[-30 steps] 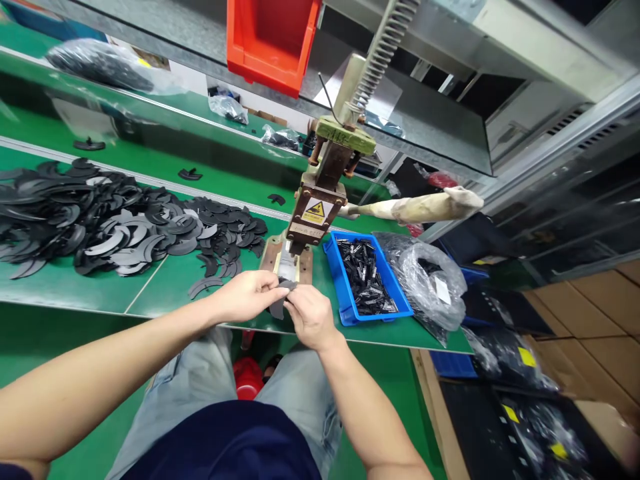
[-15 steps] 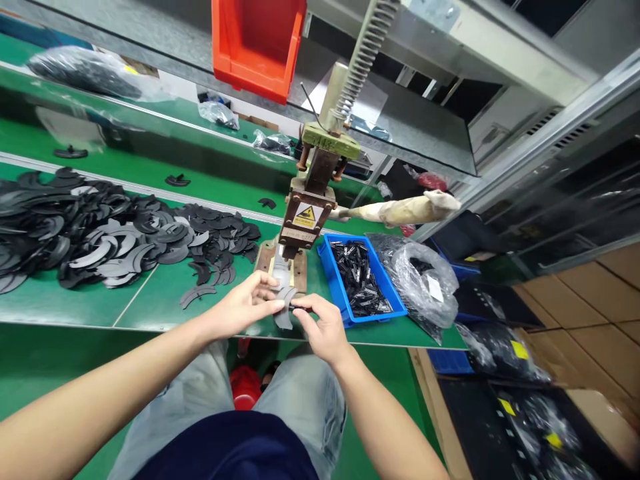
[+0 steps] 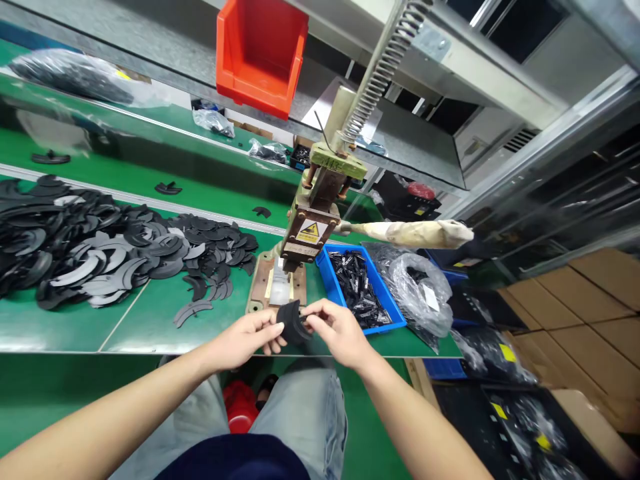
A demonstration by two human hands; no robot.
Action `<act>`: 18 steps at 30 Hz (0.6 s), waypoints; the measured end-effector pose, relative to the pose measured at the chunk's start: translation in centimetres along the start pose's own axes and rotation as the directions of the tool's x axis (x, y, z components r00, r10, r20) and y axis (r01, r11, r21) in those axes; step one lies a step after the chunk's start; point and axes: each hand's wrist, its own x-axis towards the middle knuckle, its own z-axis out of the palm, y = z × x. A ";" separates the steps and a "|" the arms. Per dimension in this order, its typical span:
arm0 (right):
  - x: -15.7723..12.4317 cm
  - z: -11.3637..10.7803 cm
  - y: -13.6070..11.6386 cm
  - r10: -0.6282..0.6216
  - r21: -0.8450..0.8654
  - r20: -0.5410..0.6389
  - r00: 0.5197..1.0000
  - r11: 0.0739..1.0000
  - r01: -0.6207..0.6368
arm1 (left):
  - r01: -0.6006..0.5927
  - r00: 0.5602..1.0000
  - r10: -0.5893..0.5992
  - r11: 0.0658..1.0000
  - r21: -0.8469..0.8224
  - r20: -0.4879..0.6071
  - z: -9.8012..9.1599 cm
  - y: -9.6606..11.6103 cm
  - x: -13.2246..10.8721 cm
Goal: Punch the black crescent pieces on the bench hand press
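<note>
Between my hands, just in front of the hand press, is a curved black plastic piece. My left hand pinches its left edge between thumb and fingers. On its right side my right hand is closed at the edge, with a small dark part at the fingertips that is mostly hidden. The press's metal base lies just beyond the piece, with a pale block in its middle. To the left spreads a big heap of curved black pieces. A blue bin of small black parts stands to the right.
The press's wrapped lever sticks out to the right above the blue bin. A clear plastic bag lies beside that bin. An orange bin hangs overhead at the shelf. Cardboard boxes are stacked at far right.
The curved piece has been turned, so a darker face now shows instead of the grey one. Both hands have drawn slightly back from the press with it. The view has shifted a little.
</note>
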 end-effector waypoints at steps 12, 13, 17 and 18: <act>17.6 -11.7 2.0 0.038 -0.567 -0.361 0.932 0.784 -0.252 | -0.339 0.913 0.379 0.494 0.801 0.153 -0.5 -6.4 -1.5; 19.3 -12.2 1.7 0.032 -0.597 -0.372 0.928 0.757 -0.265 | -0.342 0.908 0.390 0.471 0.813 0.156 -0.5 -6.5 -1.5; 23.5 -13.0 1.0 0.016 -0.678 -0.361 0.933 0.682 -0.274 | -0.338 0.912 0.365 0.417 0.844 0.185 -0.6 -6.5 -1.5; 23.6 -13.0 1.2 0.008 -0.691 -0.354 0.935 0.672 -0.267 | -0.337 0.915 0.354 0.410 0.848 0.193 -0.6 -6.6 -1.5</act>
